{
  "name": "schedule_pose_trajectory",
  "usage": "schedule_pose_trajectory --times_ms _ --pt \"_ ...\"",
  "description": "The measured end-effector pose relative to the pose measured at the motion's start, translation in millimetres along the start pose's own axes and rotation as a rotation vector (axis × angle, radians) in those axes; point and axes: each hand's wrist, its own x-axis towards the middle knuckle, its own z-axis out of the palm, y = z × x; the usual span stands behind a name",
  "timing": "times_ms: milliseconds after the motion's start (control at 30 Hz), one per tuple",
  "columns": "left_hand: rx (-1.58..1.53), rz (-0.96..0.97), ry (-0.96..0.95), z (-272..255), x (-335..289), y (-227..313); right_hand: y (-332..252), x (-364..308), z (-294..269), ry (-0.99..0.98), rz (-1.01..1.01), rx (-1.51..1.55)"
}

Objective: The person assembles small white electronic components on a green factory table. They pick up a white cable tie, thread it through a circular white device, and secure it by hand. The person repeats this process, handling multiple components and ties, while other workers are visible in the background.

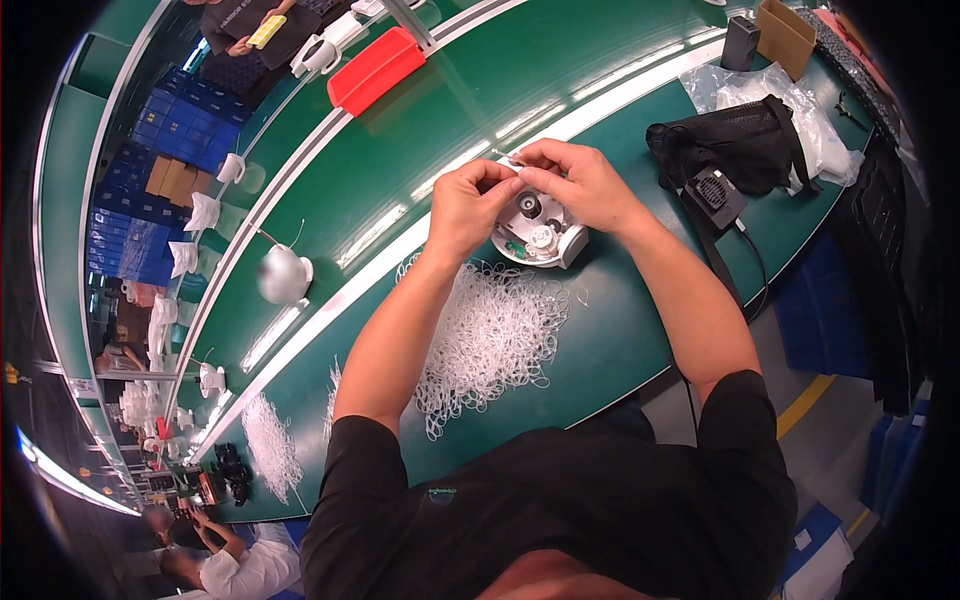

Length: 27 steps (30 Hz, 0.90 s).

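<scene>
A white round appliance housing [540, 243] rests on the green bench in front of me, its inside showing a dark round part, a white gear-like wheel and a bit of green circuit board. Over its far edge my left hand [466, 208] has thumb and forefinger pinched together. My right hand [583, 187] pinches right beside it, the fingertips of both hands almost touching. Thin wire-like ends stick out just beyond the fingers; whatever is held between them is too small to make out. Close to my left forearm spreads a heap of white looped cords or ties [490, 340].
A black mesh bag [730, 145], a black power adapter [716, 197] with cable, clear plastic wrap and an open cardboard box [785, 38] lie at right. Across the rail, a green conveyor carries a white rounded unit [284, 276]; a red bin [377, 72] stands beyond. Other people work farther off.
</scene>
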Motion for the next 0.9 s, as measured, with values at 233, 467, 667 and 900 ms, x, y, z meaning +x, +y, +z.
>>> schedule_pose_trajectory --times_ms 233,467,667,900 --pt "0.394 0.325 -0.034 1.8 5.0 -8.1 20.4 7.6 -1.2 0.201 0.063 0.063" --pt "0.635 0.425 -0.034 9.3 5.3 -3.5 39.0 12.1 -14.2 0.170 0.277 0.365" --pt "0.519 0.299 0.058 8.4 4.9 -9.5 6.7 4.0 -12.2 -0.062 -0.069 -0.526" --pt "0.600 0.329 0.122 0.6 6.8 -7.8 7.5 5.0 -21.8 -0.083 -0.193 -0.611"
